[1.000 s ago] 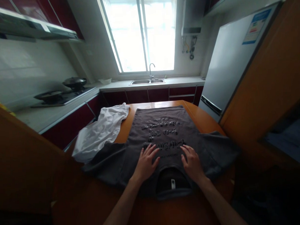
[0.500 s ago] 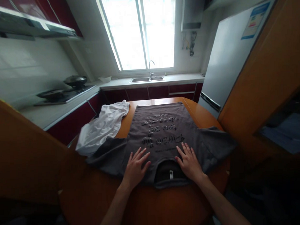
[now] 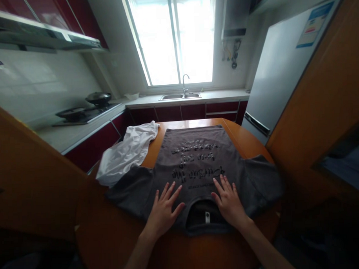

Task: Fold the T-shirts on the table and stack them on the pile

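1. Daylight pours through the window (image 3: 195, 43) ahead of me, above a double sink (image 3: 172, 97), with a silver fridge (image 3: 279, 72) to the right.
2. Closer in, I have a rounded wooden table (image 3: 183, 256), shiny along its far edge.
3. On it the dark grey T-shirt (image 3: 198, 164) lies spread out, hem by the far edge, neckline toward the near edge, sleeves out to both sides.
4. Dark lettering (image 3: 198, 173) runs across its chest, and a small white label (image 3: 207, 217) shows inside the neckline.
5. My left hand (image 3: 163, 209) grips nothing; its fingers are fanned over the fabric, thumb close to the neckline.
6. My right hand (image 3: 229, 201) is also released, laid on the neckline's right side.
7. Along the table's left edge, a crumpled white garment (image 3: 128, 150) meets the T-shirt's sleeve.
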